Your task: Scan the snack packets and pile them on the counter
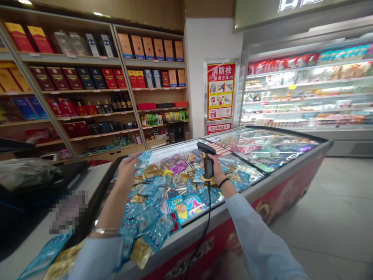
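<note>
My right hand (pixel 217 168) is closed round a black and yellow barcode scanner (pixel 207 161) held upright over the chest freezer's glass lid (pixel 262 149); its cable hangs down the freezer front. My left hand (pixel 126 171) reaches forward and pinches a blue packet (pixel 143 160) at its top edge. Under both hands lies a heap of blue and gold snack packets (pixel 159 202) spread on the glass. More packets (pixel 55 258) spill over the counter at the near left.
The red-fronted freezer (pixel 279 190) runs from near centre to the right. A grey counter (pixel 37 229) with dark equipment stands left. Wooden shelves (pixel 96 97) of boxed goods fill the back wall; a lit chiller cabinet (pixel 309 93) stands at right above tiled floor (pixel 335 217).
</note>
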{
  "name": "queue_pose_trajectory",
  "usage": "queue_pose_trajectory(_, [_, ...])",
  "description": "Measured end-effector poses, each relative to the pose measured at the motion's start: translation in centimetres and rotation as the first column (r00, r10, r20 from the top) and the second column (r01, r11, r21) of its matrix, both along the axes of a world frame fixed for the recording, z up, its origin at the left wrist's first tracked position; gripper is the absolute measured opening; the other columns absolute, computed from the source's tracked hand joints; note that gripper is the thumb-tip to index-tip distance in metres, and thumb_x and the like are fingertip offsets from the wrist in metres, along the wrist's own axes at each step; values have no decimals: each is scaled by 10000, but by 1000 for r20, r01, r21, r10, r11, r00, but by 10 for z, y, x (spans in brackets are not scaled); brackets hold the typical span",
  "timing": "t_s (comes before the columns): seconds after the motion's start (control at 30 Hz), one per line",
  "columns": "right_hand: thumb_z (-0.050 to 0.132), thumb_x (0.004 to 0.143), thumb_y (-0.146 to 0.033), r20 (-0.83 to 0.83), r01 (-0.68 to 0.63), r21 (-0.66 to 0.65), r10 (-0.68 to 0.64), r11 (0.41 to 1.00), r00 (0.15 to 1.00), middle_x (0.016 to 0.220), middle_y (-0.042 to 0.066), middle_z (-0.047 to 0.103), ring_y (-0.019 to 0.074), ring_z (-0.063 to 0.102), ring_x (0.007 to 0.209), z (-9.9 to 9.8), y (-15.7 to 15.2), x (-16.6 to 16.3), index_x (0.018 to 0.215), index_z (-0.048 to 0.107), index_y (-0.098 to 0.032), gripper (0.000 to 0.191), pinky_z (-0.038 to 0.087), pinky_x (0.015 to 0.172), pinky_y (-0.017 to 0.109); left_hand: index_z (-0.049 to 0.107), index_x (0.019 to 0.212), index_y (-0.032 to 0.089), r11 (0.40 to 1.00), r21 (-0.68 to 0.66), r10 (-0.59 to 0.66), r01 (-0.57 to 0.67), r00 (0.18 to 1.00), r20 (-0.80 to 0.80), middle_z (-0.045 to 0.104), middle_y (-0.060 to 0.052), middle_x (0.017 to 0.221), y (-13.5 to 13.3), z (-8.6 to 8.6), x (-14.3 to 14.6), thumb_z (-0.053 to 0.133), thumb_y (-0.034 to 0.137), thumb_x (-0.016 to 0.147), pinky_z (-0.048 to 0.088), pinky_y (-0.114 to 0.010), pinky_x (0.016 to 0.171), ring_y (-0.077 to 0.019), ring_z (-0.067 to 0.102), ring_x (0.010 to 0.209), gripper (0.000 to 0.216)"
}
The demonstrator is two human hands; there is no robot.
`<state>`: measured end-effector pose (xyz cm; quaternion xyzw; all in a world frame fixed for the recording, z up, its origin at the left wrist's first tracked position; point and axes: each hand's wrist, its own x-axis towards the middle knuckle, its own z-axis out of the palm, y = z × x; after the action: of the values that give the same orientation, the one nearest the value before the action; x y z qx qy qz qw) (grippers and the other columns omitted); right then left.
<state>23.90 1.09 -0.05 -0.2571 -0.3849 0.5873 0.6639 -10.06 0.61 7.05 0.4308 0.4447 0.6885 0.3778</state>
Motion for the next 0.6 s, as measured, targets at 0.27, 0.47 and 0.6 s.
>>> queue_pose_trajectory(0.27, [618,783,-490,-96,252,-142,-267,957,959,496,-26,575,109,496,353,-46,-12,108,759,578,-203,291,413,333,206,728,1096,131,980,-4,-196,199,958,-209,738,-90,979,3,-48,179,705,296,630,520,-345,831,-223,670,895,495])
queue_pose_trajectory(0.47, [605,768,-470,-132,281,-210,-312,936,941,500,-33,566,110,504,359,-79,-21,146,764,579,-201,271,413,340,209,675,1179,122,1000,11,29,-29,762,-646,630,-163,1230,11,-114,241,600,160,768,441,-423,1045,-278,593,1152,420])
queue_pose_trajectory(0.6, [611,751,-467,-136,299,-221,-333,928,933,509,-19,591,122,528,372,-87,-17,153,765,582,-200,269,437,360,220,661,1206,150,990,139,111,21,493,-863,640,-150,1228,11,-139,245,489,181,877,383,-465,1101,-282,557,1207,373])
